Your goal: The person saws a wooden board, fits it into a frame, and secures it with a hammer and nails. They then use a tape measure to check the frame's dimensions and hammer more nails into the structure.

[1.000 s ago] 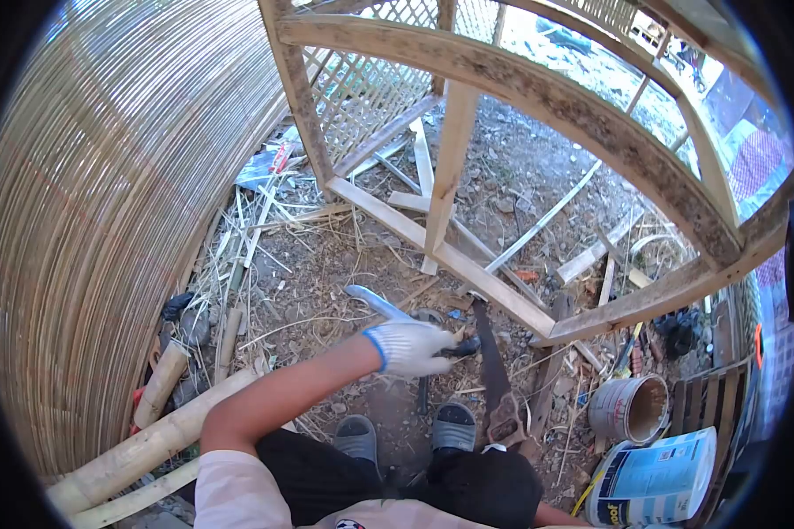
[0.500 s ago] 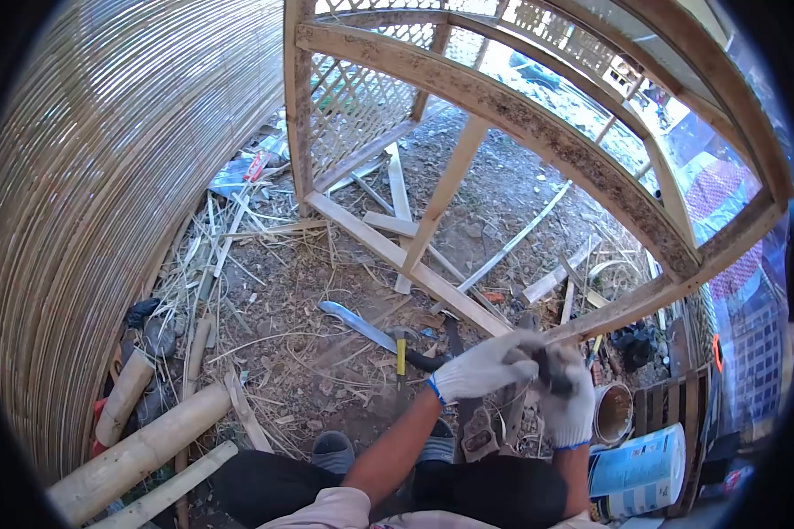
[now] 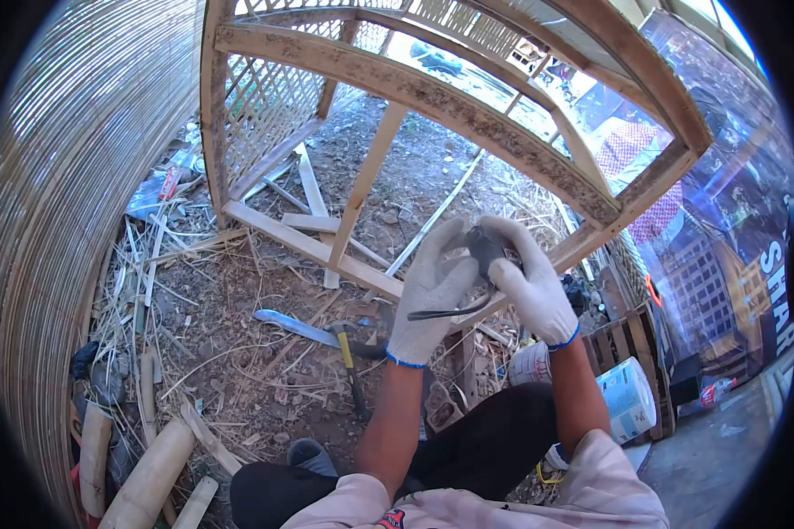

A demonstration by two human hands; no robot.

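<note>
Both gloved hands are raised in front of the wooden frame [image 3: 468, 104], holding a small dark object [image 3: 485, 250] with a thin black strap [image 3: 445, 313] hanging from it; its kind I cannot make out. My right hand [image 3: 538, 291] curls around it, thumb across its near side. My left hand [image 3: 432, 286] closes on its other side with bent fingers, and the strap crosses that palm. Below, on the littered ground, lie a hammer with a yellow handle [image 3: 348, 351] and a machete with a bluish blade [image 3: 296, 326].
A slatted bamboo wall [image 3: 71, 220] curves along the left. Thick bamboo pieces [image 3: 154, 472] lie at lower left. Toward the right stand a white-and-blue bucket [image 3: 627, 401], a wooden crate [image 3: 622, 348] and a printed tarp [image 3: 715, 238]. Wood strips and shavings litter the ground.
My hands have risen with the dark object, and its strap now shows. The view has swung right, so the frame appears further left. One knee has shifted up at the right.
</note>
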